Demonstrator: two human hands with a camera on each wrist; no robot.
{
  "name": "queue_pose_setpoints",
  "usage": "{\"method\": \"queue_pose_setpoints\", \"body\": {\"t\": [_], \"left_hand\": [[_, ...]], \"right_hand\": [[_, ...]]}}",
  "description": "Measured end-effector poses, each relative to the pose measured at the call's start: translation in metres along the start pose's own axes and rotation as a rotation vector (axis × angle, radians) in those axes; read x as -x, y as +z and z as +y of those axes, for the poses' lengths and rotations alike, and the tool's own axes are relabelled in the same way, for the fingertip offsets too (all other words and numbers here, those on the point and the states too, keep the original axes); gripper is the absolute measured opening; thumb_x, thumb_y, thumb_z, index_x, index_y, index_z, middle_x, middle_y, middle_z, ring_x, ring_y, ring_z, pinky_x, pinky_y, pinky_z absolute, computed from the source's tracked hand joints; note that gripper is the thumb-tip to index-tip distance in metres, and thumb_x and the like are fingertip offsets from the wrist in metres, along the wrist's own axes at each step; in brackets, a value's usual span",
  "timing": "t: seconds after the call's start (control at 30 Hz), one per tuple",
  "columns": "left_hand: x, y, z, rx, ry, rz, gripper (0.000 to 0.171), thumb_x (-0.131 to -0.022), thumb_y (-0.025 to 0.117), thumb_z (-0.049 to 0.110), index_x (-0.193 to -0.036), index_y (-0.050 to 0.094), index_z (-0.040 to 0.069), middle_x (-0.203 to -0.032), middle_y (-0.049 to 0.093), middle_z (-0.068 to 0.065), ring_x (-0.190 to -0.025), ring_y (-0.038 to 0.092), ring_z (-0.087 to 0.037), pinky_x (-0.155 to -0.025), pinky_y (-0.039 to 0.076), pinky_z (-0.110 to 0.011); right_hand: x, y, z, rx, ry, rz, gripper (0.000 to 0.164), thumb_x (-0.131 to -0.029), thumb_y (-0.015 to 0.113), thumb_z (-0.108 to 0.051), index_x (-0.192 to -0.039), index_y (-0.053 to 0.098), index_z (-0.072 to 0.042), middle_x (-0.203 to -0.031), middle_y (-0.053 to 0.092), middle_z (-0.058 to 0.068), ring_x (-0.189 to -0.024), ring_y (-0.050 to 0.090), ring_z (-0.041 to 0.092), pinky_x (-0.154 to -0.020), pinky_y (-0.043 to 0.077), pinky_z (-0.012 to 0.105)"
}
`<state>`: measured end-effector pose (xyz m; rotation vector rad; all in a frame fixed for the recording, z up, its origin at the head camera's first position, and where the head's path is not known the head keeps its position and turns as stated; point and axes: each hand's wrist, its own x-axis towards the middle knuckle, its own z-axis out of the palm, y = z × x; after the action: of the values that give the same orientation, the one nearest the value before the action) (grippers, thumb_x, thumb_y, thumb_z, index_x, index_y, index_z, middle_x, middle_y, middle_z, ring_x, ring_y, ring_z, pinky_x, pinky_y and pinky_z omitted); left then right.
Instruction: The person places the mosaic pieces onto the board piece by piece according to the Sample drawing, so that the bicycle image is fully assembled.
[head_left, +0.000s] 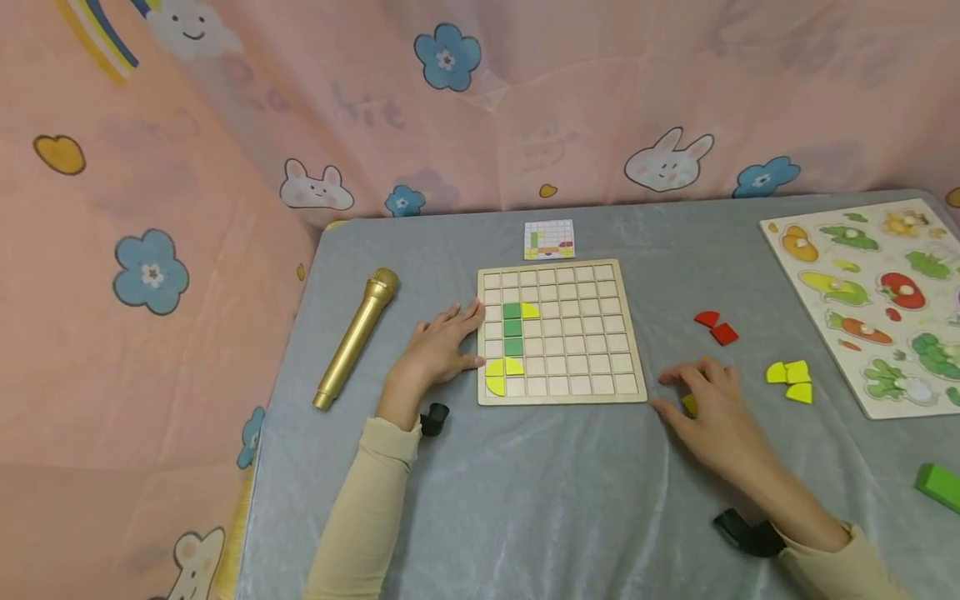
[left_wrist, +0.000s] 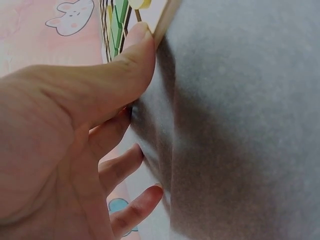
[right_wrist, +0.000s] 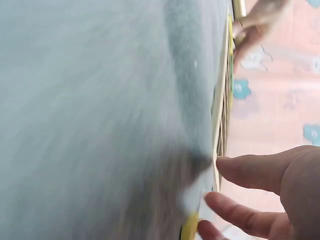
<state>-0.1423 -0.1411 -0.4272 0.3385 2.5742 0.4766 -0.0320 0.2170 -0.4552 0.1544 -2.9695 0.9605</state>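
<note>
My left hand [head_left: 433,350] rests at the left side of a wooden grid board [head_left: 577,333], its thumb [left_wrist: 137,50] touching the rim and its other fingers loosely extended. On the board, green squares [head_left: 512,328] form a column, with yellow quarter-round tiles [head_left: 496,385] at the lower left and another yellow tile [head_left: 530,311] at the column's top. Just right of the board's near corner, my right hand [head_left: 712,408] hovers low with thumb and fingers apart. Beneath it a yellow piece [head_left: 689,405] partly shows. The fingers hide some of the cloth there.
Behind the board lies a small pattern card [head_left: 556,230]. Red tiles [head_left: 724,334] and yellow tiles [head_left: 798,372] sit to the right, near a vegetable puzzle board [head_left: 862,383]. A gold microphone [head_left: 352,346] lies left, a green block [head_left: 939,486] at the right edge.
</note>
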Motion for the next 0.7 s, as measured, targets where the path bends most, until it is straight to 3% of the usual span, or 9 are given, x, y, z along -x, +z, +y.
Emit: {"method": "queue_pose_setpoints", "body": {"t": [0.4, 0.7], "left_hand": [[0.0, 0.0, 0.0, -0.006, 0.003, 0.009, 0.091, -0.098, 0.075, 0.034, -0.171, 0.02, 0.026, -0.178, 0.012, 0.01, -0.168, 0.011, -0.024, -0.13, 0.016, -0.061], [0.0, 0.0, 0.0, -0.006, 0.007, 0.011, 0.091, -0.098, 0.074, 0.034, -0.171, 0.02, 0.026, -0.178, 0.012, 0.011, -0.168, 0.011, -0.023, -0.129, 0.018, -0.06]], "right_hand": [[0.018, -0.013, 0.025, 0.041, 0.038, -0.006, 0.037, -0.086, 0.083, 0.002, -0.12, 0.07, 0.002, -0.124, 0.06, 0.03, -0.104, 0.041, 0.042, -0.085, 0.035, 0.055], [0.015, -0.01, 0.026, 0.03, 0.02, 0.012, 0.03, -0.082, 0.085, 0.005, -0.109, 0.072, 0.002, -0.115, 0.062, 0.029, -0.105, 0.046, 0.044, -0.091, 0.037, 0.062]]}}
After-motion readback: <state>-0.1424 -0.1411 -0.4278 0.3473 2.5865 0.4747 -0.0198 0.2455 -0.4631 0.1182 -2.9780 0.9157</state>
